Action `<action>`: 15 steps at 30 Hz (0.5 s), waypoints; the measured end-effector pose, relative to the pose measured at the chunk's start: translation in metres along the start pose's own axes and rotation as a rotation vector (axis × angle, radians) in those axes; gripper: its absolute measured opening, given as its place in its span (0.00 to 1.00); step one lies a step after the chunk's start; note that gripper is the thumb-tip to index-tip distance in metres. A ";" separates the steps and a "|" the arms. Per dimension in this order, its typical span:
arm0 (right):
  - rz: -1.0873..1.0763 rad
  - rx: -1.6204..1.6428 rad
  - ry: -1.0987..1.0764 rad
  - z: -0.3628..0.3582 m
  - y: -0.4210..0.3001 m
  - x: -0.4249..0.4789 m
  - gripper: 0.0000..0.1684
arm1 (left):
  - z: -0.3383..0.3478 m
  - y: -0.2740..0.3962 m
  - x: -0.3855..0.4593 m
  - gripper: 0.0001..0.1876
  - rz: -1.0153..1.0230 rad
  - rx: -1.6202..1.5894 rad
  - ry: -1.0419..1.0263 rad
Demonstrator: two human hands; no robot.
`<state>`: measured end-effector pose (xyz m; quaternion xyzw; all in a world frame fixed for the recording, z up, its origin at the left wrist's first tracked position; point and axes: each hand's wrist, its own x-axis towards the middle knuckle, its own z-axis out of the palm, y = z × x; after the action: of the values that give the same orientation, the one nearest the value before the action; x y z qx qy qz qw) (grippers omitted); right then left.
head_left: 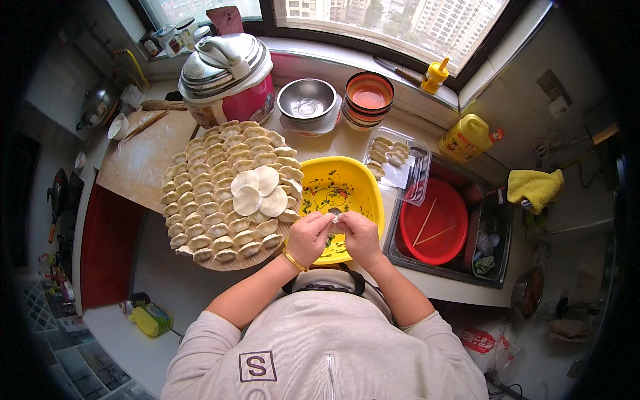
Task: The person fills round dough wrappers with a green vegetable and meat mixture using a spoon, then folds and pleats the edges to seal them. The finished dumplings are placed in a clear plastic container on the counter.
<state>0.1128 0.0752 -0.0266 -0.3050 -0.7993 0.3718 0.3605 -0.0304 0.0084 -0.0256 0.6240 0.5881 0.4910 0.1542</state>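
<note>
Both of my hands meet over a yellow plastic basin point(371, 200). Fingertips of my left hand point(310, 239) and my right hand point(362, 237) pinch a small piece of white dough point(335, 219) between them, mostly hidden by the fingers. Scraps of chopped green filling point(356, 187) cling to the basin's inside. On the left, a round ridged tray point(239, 265) bears rows of folded dumplings point(205, 197). Several flat round dough wrappers point(247, 200) overlap on top of the dumplings, at the tray's right side.
A clear plastic tray point(424, 172) with a few dumplings overlaps the sink edge. The sink holds a red basin point(434, 250) with two chopsticks. Behind stand a pressure cooker point(250, 95), a steel bowl point(306, 95) and stacked bowls point(369, 97). A floured board point(150, 155) lies left.
</note>
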 end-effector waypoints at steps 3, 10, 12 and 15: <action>0.123 0.132 0.030 -0.002 -0.003 -0.005 0.07 | -0.006 0.001 -0.005 0.16 -0.237 -0.288 -0.040; 0.112 0.210 -0.110 -0.017 -0.016 0.003 0.10 | -0.019 0.000 -0.010 0.20 -0.557 -0.896 -0.281; -0.023 0.052 -0.079 -0.023 -0.026 0.011 0.11 | -0.022 0.005 -0.009 0.20 -0.526 -0.846 -0.263; -0.162 -0.027 -0.037 -0.023 -0.030 0.019 0.12 | -0.022 0.004 -0.009 0.22 -0.396 -0.670 -0.276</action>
<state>0.1142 0.0816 0.0148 -0.2375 -0.8328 0.3361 0.3703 -0.0444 -0.0095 -0.0163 0.4741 0.4781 0.5280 0.5176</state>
